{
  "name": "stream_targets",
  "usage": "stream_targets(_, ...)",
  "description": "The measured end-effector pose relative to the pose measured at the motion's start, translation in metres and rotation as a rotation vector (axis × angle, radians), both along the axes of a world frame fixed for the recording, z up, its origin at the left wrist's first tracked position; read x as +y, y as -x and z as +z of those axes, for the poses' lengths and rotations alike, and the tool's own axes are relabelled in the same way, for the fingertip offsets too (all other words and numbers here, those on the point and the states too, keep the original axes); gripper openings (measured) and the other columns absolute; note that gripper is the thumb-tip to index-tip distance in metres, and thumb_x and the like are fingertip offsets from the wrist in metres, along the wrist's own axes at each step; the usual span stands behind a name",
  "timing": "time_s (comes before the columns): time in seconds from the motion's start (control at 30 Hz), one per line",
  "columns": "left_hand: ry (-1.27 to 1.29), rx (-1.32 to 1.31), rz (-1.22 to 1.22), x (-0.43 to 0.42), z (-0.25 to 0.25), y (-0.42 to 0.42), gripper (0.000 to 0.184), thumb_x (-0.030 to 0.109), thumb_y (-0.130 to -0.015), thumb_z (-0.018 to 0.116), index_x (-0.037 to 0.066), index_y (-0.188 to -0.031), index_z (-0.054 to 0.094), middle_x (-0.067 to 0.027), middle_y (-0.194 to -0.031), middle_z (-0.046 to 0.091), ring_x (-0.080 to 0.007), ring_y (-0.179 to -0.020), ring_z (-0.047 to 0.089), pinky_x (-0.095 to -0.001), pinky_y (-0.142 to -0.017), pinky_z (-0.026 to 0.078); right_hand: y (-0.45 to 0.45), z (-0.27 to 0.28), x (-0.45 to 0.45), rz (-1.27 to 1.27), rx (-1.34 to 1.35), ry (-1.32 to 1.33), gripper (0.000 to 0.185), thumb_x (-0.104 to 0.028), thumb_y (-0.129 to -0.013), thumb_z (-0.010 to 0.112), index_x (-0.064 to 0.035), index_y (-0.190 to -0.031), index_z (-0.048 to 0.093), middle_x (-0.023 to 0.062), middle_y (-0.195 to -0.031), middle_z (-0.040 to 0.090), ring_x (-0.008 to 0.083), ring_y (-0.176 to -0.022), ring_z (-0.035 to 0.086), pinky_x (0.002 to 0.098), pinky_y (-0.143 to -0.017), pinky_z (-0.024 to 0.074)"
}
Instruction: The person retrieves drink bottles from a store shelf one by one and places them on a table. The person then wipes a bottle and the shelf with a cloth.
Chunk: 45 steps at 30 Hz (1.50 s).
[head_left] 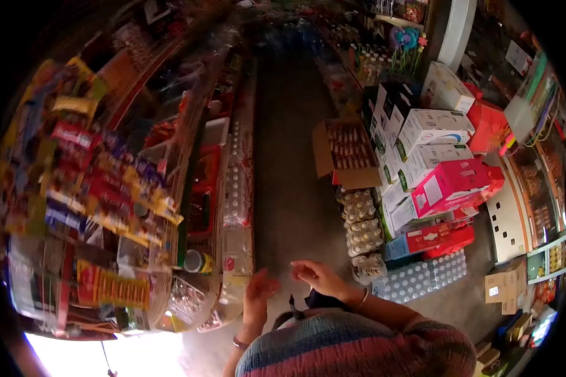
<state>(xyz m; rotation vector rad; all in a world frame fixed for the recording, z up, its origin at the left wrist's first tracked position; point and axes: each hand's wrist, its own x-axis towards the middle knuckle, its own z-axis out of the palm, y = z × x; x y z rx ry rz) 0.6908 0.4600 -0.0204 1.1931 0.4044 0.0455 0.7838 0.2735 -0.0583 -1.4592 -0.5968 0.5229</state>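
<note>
My left hand (259, 294) is raised in front of my body, over the lower end of the aisle floor (286, 207). It looks empty, and its loosely bent fingers are a little blurred. Opposite it, my right hand (321, 278) reaches inward with the fingers apart and nothing in them. A gap separates the two hands. Packs of bottles (238, 195) line the shelf edge close to my left hand. Nearest my right hand are a small wrapped pack (368, 268) and a shrink-wrapped pack of bottles (401, 286) on the floor.
An open carton (352, 154) filled with packed items stands right of the aisle. Stacked white boxes (435, 129) and a pink box (451, 186) rise beside it. Hanging snack packets (107, 176) and a shelf with a jar (197, 261) border the left side.
</note>
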Motion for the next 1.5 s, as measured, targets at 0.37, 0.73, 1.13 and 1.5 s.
stream_targets(0.37,0.073,-0.076,0.056,0.086,-0.023,-0.269,0.038,0.004,-0.088,0.053,0.0,-0.125,0.045,-0.0108,-0.103,0.061,-0.0187,-0.091,0.06,-0.0295,-0.076,0.049,-0.253,0.026,0.102,0.0,-0.05,0.278,0.034,-0.009,-0.092,0.053,-0.0033,-0.125,0.049,0.0085,-0.102,0.063,0.0143,-0.092,0.061,0.0282,-0.082,0.0488)
stream_targets(0.73,0.077,-0.111,-0.077,0.188,-0.016,-0.583,0.034,0.004,-0.09,0.052,0.002,-0.123,0.048,-0.0094,-0.1,0.061,-0.0191,-0.094,0.059,-0.0298,-0.08,0.047,-0.498,0.051,0.186,-0.162,0.191,0.255,0.035,-0.01,-0.092,0.053,-0.0007,-0.124,0.048,0.009,-0.106,0.063,0.015,-0.101,0.058,0.0278,-0.087,0.0465)
stream_targets(1.13,-0.225,0.006,-0.253,0.187,-0.01,-0.866,0.03,0.003,-0.089,0.053,0.001,-0.118,0.051,-0.0088,-0.099,0.061,-0.0175,-0.093,0.058,-0.0304,-0.08,0.048,-0.793,-0.015,0.179,-0.279,0.107,0.27,0.034,-0.011,-0.09,0.056,0.0013,-0.121,0.051,0.0099,-0.103,0.064,0.015,-0.096,0.06,0.0288,-0.084,0.0479)
stream_targets(1.5,-0.179,-0.01,-0.41,0.169,-0.025,-1.105,0.029,0.007,-0.089,0.053,0.0,-0.117,0.052,-0.0085,-0.101,0.061,-0.017,-0.095,0.057,-0.0287,-0.084,0.045,-1.033,0.034,0.155,-0.471,-0.021,0.124,0.03,-0.009,-0.09,0.055,-0.0027,-0.119,0.054,0.0089,-0.101,0.066,0.0125,-0.095,0.06,0.0279,-0.082,0.049)
